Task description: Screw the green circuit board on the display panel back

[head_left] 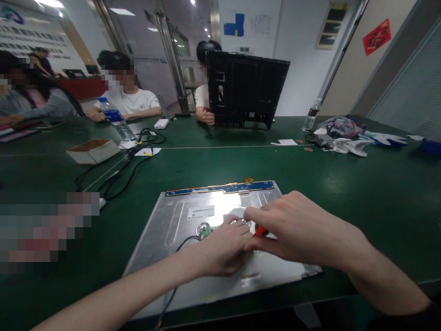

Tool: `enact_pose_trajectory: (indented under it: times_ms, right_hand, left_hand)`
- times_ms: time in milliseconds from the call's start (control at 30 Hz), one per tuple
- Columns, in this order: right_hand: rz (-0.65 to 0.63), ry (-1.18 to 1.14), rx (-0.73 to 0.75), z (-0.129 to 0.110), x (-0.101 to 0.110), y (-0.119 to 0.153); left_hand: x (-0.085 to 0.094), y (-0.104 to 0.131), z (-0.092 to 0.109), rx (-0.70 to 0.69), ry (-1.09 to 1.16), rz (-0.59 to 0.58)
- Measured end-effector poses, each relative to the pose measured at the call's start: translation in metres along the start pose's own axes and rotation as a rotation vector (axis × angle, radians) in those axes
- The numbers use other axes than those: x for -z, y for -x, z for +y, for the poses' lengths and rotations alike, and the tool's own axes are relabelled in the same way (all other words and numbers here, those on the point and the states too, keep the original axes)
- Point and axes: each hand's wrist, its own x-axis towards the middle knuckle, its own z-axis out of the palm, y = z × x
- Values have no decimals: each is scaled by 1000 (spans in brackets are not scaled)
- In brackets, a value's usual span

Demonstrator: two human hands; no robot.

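A silver metal-backed display panel [206, 294] lies on the green table, a blue circuit strip [220, 189] along its far edge. My right hand [292, 225] is closed round an orange-red and black handle [261, 230], which looks like a screwdriver's; its tip is hidden. Close beside it, my left hand [227, 248] has its fingers curled over the panel's middle, and what they pinch is hidden. Left of these fingers sit a round metal disc [202, 228] and a small green board [207, 231]. A black cable [181, 244] runs from there under my left forearm.
Across the table a person holds up a black display frame [248, 89]. At the left are an open box [93, 152], a water bottle [117, 119] and black cables [120, 181]. Another bottle [312, 115] and white gloves [351, 146] lie or stand at the back right.
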Motion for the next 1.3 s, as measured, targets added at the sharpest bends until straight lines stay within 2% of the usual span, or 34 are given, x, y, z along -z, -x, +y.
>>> enact_pose_trajectory:
  times_ms: [233, 433, 1033, 1300]
  right_hand:
    - [30, 4, 38, 1, -2, -3]
    - [31, 15, 35, 1, -2, -2]
    - [32, 12, 30, -1, -1, -2]
    - [40, 15, 24, -2, -5, -4]
  left_hand:
    - [1, -1, 0, 6, 20, -23]
    - [-2, -2, -1, 5, 8, 15]
    - [-7, 0, -4, 6, -5, 30]
    - [-1, 0, -2, 15, 53, 22]
